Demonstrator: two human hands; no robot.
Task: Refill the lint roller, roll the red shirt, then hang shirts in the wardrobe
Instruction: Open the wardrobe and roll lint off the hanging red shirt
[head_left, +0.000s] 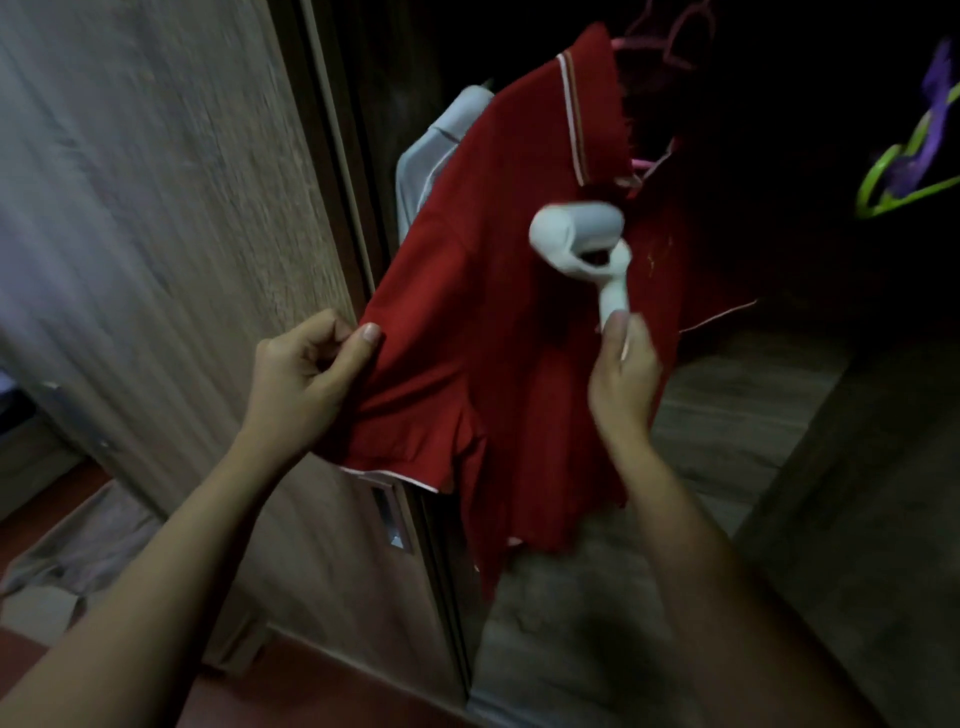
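While lint roller (579, 240) lies handle-down on hanging red shirt (498, 322), right hand (623, 371) grips its handle, left hand (306, 371) pinches sleeve.

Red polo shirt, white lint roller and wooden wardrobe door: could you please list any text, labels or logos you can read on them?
No legible text anywhere.
Red polo shirt: a small pale chest mark, too blurred to read.
White lint roller: no text visible.
Wooden wardrobe door: no text visible.
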